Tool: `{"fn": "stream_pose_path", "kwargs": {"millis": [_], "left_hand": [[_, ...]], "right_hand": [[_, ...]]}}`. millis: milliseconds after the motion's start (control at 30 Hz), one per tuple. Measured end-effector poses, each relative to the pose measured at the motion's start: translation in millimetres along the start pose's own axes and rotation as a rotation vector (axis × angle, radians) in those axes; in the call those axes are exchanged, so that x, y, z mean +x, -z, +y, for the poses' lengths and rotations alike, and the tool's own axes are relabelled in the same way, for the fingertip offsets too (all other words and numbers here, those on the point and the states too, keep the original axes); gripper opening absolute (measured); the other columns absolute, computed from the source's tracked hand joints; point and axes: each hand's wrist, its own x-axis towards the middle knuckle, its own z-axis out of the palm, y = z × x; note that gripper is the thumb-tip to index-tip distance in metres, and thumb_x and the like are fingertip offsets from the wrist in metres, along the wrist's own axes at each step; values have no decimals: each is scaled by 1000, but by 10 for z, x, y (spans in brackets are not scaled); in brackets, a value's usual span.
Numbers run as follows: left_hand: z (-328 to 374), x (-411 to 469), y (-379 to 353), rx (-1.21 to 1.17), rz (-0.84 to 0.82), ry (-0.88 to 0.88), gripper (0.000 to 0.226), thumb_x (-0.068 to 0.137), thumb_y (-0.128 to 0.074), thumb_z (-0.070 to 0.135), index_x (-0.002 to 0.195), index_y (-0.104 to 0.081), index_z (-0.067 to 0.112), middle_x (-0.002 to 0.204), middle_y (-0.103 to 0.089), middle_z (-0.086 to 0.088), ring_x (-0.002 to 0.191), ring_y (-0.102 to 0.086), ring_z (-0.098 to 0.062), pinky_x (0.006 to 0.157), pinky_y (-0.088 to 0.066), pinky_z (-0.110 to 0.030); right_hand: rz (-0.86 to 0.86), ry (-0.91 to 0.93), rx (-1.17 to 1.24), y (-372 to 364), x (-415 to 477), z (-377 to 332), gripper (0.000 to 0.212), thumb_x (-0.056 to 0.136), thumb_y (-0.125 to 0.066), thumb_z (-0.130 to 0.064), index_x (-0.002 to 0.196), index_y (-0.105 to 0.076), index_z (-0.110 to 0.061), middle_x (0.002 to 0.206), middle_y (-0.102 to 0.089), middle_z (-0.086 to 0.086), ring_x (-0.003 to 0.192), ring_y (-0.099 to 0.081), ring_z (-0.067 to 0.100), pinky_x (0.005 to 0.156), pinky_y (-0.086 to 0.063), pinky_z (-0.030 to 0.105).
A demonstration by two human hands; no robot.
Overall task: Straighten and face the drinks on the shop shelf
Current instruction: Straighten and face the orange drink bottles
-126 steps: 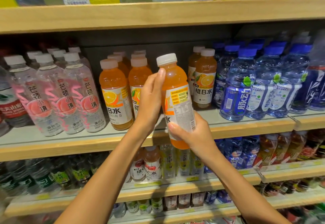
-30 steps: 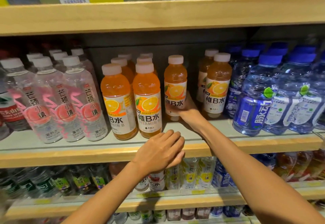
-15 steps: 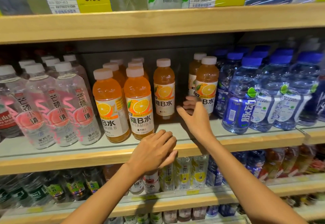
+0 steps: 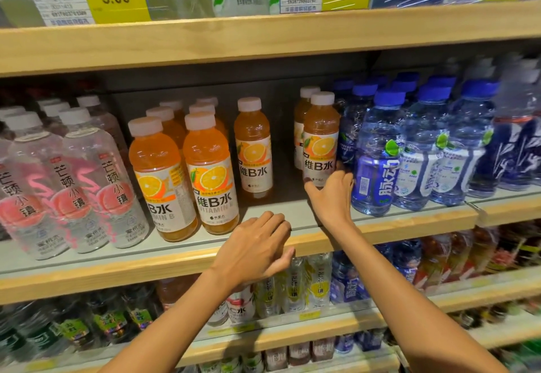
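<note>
Wood-edged shelf (image 4: 87, 279), orange drinks part faced, my right hand on the next bottle

Pale timber lip and a smooth grey deck carry the rows. Blue-capped water bottles (image 4: 377, 153), ribbed and clear, pack the right side, and rounded clear bottles with pink labels (image 4: 87, 185) fill the left. Between them stand the orange drinks (image 4: 210, 173), smooth plastic with white caps: two at the lip and one lone bottle (image 4: 254, 150) set further back, labels mostly forward. My left hand (image 4: 254, 249) rests palm down on the lip, fingers loose and holding nothing, which I judge is a brace. My right hand (image 4: 330, 194) curls round the foot of the rightmost orange bottle (image 4: 320, 141), thumb one side, fingers the other, close against the water. I judge the low grip is meant to slide it forward level with the rest
</note>
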Motion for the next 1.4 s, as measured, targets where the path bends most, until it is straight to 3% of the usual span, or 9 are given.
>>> {"fn": "stream_pose_path", "kwargs": {"millis": [600,767,900,1067,1200,1300,1333,1367,1400], "left_hand": [[8,-2,-6,16,30,9,37,92,-45,44,98,-63,12,97,-63,-3,82,-57,-19,62,-48,-30],[16,-5,42,-20,-29,34,41,94,-41,46,102,-63,12,102,-63,-4,87,-58,-20,65,-50,-33],[24,-5,108,-141,-33,110,43,94,-37,45,102,-63,12,103,-64,-3,92,-60,-20,65,-52,-35],[96,62,217,-487,137,486,31,100,-44,37,103,-65,15,98,-67,2,89,-62,-14,72,-50,-34],[101,320,460,-1154,313,777,25,101,-44,26,107,-65,14,100,-70,-1,94,-65,-12,84,-53,-32],[82,524,686,-1566,354,833,35,101,-41,33,101,-65,8,90,-74,-3,80,-67,-3,71,-53,-18],[89,567,769,-1681,346,815,42,100,-40,37,96,-64,3,77,-64,19,74,-67,-1,66,-52,-16],[99,596,832,-1767,334,808,47,97,-43,42,98,-62,0,106,-45,-12,74,-67,-1,64,-52,-16],[115,610,881,-1806,334,820,46,92,-48,48,104,-64,6,93,-72,-11,79,-70,-4,65,-54,-19]], "right_hand": [[-92,-59,361,-290,323,-6,72,74,-80,-30,128,-40,-5,126,-54,15,115,-53,29,83,-41,27],[-15,-12,409,-164,203,-11,59,69,-84,-22,115,-53,-1,101,-65,11,86,-60,18,62,-40,6],[-50,25,367,64,108,-11,51,64,-84,-32,99,-54,-11,80,-60,-5,74,-60,12,50,-38,13],[-185,81,397,409,-84,-52,60,63,-84,-32,108,-47,-18,91,-59,-8,81,-57,4,64,-45,18],[-416,108,527,649,-378,-101,45,64,-84,-20,99,-55,-23,89,-67,-7,74,-65,-1,60,-49,13],[-597,78,667,711,-602,-176,40,64,-84,-9,95,-59,-17,79,-71,-7,67,-67,-1,56,-49,11],[-638,66,701,711,-669,-203,42,61,-84,-11,97,-61,-13,78,-72,-5,68,-68,1,57,-49,13],[-665,55,718,703,-728,-232,46,58,-82,-16,98,-61,-11,80,-72,-3,69,-68,3,58,-50,14],[-680,52,722,693,-782,-264,48,56,-80,-19,99,-61,-9,82,-72,-2,69,-68,4,59,-50,15]]}}
